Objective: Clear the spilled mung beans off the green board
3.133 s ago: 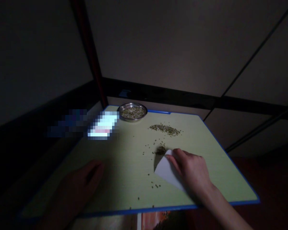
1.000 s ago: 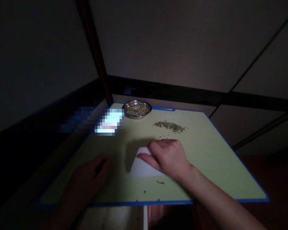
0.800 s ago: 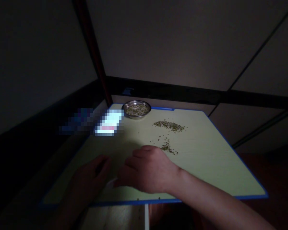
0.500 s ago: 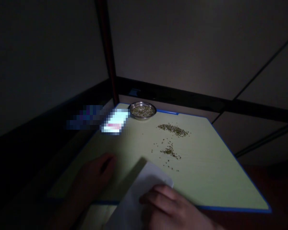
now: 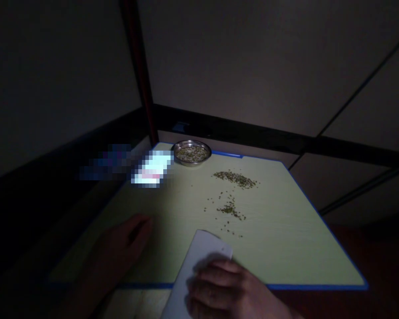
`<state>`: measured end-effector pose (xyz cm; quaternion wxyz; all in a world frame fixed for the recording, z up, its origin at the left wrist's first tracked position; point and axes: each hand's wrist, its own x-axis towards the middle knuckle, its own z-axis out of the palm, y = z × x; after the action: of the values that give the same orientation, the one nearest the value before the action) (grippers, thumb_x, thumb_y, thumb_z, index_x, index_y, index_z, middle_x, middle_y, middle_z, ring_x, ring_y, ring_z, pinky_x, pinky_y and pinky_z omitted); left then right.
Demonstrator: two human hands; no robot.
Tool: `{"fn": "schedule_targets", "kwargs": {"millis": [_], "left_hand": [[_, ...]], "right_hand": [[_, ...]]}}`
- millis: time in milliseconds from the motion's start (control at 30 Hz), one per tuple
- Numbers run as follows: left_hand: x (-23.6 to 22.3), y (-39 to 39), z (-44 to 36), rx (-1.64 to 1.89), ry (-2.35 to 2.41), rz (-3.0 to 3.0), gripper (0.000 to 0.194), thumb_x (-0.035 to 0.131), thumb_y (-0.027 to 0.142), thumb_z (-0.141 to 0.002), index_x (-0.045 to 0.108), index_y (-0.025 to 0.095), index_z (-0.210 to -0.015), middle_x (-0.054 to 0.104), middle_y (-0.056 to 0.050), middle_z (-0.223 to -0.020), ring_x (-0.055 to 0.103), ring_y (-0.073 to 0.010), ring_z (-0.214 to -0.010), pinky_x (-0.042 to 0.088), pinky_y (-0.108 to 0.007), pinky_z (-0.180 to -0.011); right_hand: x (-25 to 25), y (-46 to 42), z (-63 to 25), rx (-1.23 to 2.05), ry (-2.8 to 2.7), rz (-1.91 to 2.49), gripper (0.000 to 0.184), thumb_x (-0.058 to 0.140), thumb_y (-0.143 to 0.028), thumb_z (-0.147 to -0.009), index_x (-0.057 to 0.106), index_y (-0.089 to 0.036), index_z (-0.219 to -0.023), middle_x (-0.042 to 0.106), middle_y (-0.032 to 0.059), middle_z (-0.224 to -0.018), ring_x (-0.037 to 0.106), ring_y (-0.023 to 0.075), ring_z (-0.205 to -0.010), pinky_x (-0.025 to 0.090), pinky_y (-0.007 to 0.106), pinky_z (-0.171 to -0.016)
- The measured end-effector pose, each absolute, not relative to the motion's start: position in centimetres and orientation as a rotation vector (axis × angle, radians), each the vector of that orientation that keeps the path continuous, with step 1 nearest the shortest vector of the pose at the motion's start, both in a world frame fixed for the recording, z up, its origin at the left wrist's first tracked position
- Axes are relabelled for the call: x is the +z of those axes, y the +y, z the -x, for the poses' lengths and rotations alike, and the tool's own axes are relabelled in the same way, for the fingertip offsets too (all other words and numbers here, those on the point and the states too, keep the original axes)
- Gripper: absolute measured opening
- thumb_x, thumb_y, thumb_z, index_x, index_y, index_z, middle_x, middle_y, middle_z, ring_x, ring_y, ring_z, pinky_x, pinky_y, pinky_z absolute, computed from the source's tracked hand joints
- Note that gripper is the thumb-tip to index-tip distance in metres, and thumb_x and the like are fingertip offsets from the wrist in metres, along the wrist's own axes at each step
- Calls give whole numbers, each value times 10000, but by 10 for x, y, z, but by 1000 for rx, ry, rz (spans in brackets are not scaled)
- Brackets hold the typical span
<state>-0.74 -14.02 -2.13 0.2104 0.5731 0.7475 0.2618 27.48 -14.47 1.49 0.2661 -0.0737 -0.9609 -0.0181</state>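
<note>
My left hand [image 5: 119, 243] rests dimly lit at the left of the pale yellow-green board [image 5: 292, 239], its fingers loosely curled and nothing visible in them. Under my right hand [image 5: 222, 283] lies a white card-like piece [image 5: 208, 243] with a rounded corner; my fingers are bent over it and hold it at the board's front edge. Beyond its far end, small greenish seeds or beans are scattered in a loose cluster [image 5: 229, 209]. A larger, longer pile [image 5: 236, 178] of the same grains lies further back. The undersides of both hands are hidden.
A round metal bowl [image 5: 192, 154] with more of these grains stands at the back left corner. Left of it is a bright, blurred-out phone-like screen [image 5: 153, 168]. Walls or panels [image 5: 236, 66] rise behind the board, which has a blue rim [image 5: 319, 287].
The white piece has come down flatter, its shadow on the board mostly gone, and my right hand now covers it more squarely. The view has shifted slightly. Grains and left hand look unchanged.
</note>
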Motion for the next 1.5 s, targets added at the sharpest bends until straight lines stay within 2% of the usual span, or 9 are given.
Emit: {"fn": "schedule_targets", "kwargs": {"millis": [267,467,667,867,967,1033,1200,1400,1500], "left_hand": [[-23,-138,11,721,2081,-1618,449,401,565,-874,672,224,-984,761,-51,-997,699,-230,-934,496,-289,-764],[-11,-137,6,671,2116,-1618,394,415,492,-893,676,214,-989,768,-40,-969,702,-215,-899,497,-276,-757],[-12,-137,8,692,2126,-1603,389,437,486,-899,682,209,-1019,774,-47,-991,705,-220,-907,503,-283,-772],[-9,-135,6,654,2148,-1589,431,405,476,-890,692,192,-1038,764,-84,-1054,706,-249,-954,511,-321,-819],[-9,-135,5,654,2159,-1574,455,394,491,-890,689,188,-1059,760,-91,-1074,702,-258,-978,509,-333,-846],[-11,-134,7,640,2158,-1559,470,392,503,-890,683,186,-1080,757,-93,-1083,699,-263,-988,508,-340,-853],[-22,-133,15,619,2170,-1570,457,409,531,-896,677,215,-1091,763,-66,-1071,701,-264,-972,517,-342,-829],[-24,-135,17,624,2193,-1579,416,422,515,-901,687,232,-1052,771,-45,-1014,711,-243,-904,528,-324,-790],[-25,-135,19,634,2173,-1607,414,431,520,-899,692,233,-1044,771,-40,-1007,711,-241,-900,530,-317,-780]], "right_hand": [[21,-153,-309,41,-2579,336,325,441,-275,-1058,735,-165,-977,772,2,-989,672,124,-923,543,270,-939],[14,-158,-335,181,-2572,462,273,464,-257,-1042,729,-195,-1065,777,16,-1022,680,161,-997,574,328,-934],[32,-161,-356,259,-2688,551,411,348,-388,-1064,689,-176,-1155,775,74,-1007,697,224,-1012,591,394,-924],[45,-154,-359,39,-2624,487,260,453,-223,-1018,645,-194,-1192,772,39,-1089,704,216,-1020,590,364,-883],[64,-144,-368,89,-2499,618,309,440,-139,-968,585,-193,-1236,747,86,-1114,684,231,-1033,569,404,-864],[82,-134,-378,153,-2440,848,339,430,-73,-912,565,-206,-1193,730,101,-1078,681,221,-992,558,382,-810],[102,-101,-386,297,-2467,1281,242,468,-205,-938,530,-172,-1170,707,99,-910,661,200,-759,487,324,-641],[81,-77,-353,269,-2723,1239,201,495,-173,-836,595,-194,-1008,693,50,-766,608,186,-643,361,317,-572],[80,-68,-338,265,-2776,1145,268,505,-167,-798,628,-203,-1033,700,41,-753,606,188,-630,338,316,-561]]}}
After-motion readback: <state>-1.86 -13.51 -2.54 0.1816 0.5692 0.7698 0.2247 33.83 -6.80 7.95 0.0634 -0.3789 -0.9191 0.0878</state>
